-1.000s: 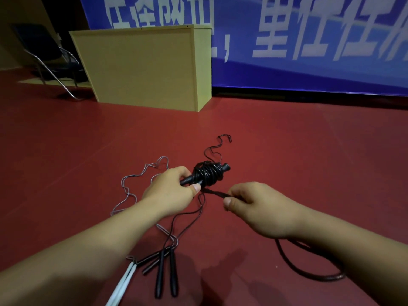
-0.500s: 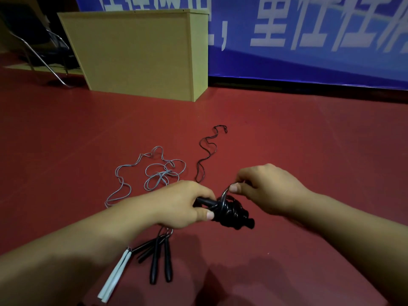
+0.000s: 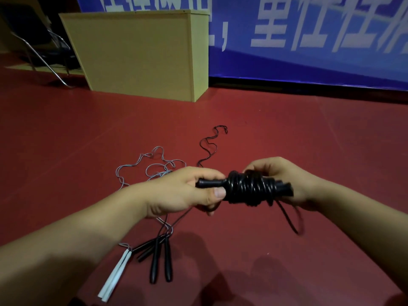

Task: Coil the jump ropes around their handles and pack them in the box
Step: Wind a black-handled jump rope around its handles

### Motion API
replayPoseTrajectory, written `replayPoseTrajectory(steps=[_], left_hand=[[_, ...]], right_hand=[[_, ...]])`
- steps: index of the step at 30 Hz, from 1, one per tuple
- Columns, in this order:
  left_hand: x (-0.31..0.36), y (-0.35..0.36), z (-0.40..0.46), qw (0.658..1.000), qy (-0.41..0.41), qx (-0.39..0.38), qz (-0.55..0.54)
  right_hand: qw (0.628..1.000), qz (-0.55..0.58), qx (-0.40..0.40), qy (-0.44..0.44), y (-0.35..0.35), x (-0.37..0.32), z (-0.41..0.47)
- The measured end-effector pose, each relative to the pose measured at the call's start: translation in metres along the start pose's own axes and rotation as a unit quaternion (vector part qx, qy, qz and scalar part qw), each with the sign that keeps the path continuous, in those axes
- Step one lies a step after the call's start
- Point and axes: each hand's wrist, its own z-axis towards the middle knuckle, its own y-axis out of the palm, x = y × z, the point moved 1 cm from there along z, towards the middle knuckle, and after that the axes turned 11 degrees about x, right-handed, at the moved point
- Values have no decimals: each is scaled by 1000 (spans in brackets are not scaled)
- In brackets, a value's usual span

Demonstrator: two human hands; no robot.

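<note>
A black jump rope (image 3: 249,189) is wound thickly around its paired handles, held level above the red floor. My left hand (image 3: 185,191) grips the bare handle ends on the left. My right hand (image 3: 284,180) wraps the other end of the bundle, and a short loose loop of rope hangs below it. On the floor beneath lie a pair of black handles (image 3: 161,261) with a thin black rope (image 3: 209,144) trailing away, and white handles (image 3: 114,277) with a grey rope (image 3: 154,166) in loose tangles.
A tall yellow wooden box (image 3: 136,54) stands on the floor at the back left. A metal-framed chair (image 3: 37,45) sits behind it at the far left. A blue banner (image 3: 309,36) with white characters covers the back wall.
The coiled bundle has turned level and come nearer. My right hand moved from above the coil to its right end. Only a short loop of rope hangs loose.
</note>
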Motion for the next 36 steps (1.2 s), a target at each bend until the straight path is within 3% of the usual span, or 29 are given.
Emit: replayPoseTrajectory(steps=[6,11,17,23,36], left_hand=[[4,-1,6,988,-8,89,-124],[5,4,9,977,-28,148,-151],[2,6,13,964,-32,229,-128],[-1,8,17,953,-33,285,-95],[-25,-9,22,917,-97,385,30]], right_hand=[[995,95,36,23,15,-11,0],[997,62,37,41,22,-16,0],[999,-25,7,29,34,-23,-5],[983,-175,36,-48,44,-32,-8],[960,-273,10,-61,55,-37,-14]])
